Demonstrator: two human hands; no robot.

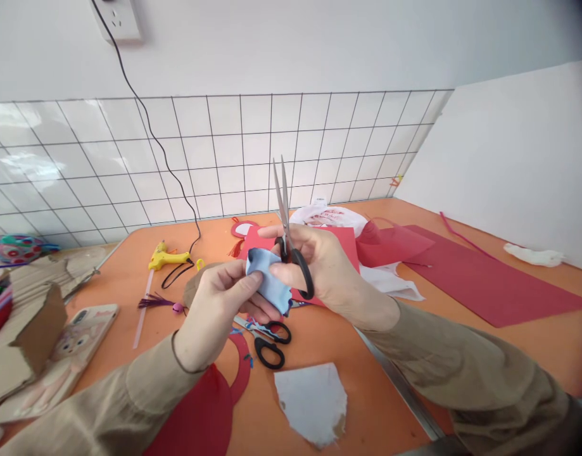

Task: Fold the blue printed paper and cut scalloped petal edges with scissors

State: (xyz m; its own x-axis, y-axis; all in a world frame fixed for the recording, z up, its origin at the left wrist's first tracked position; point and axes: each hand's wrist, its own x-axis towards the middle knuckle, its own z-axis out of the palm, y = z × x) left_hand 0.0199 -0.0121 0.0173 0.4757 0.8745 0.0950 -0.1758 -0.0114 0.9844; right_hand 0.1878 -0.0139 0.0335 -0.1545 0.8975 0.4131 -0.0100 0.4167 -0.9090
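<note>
My right hand (326,269) holds black-handled scissors (287,228) upright, blades nearly closed and pointing up at the tiled wall. My left hand (215,310) pinches a small light-blue piece of cloth or felt (270,282), pressed against the fingers of my right hand just below the scissor pivot. Both hands hover above the orange table (129,278). A second, smaller pair of black-handled scissors (266,342) lies flat on the table right under my hands.
A yellow glue gun (167,258) with black cord lies at left, a phone (82,335) and torn cardboard (25,335) beside it. Red paper sheets (485,278) cover the right side. A white torn paper piece (312,402) and red cut shape (200,418) lie near me.
</note>
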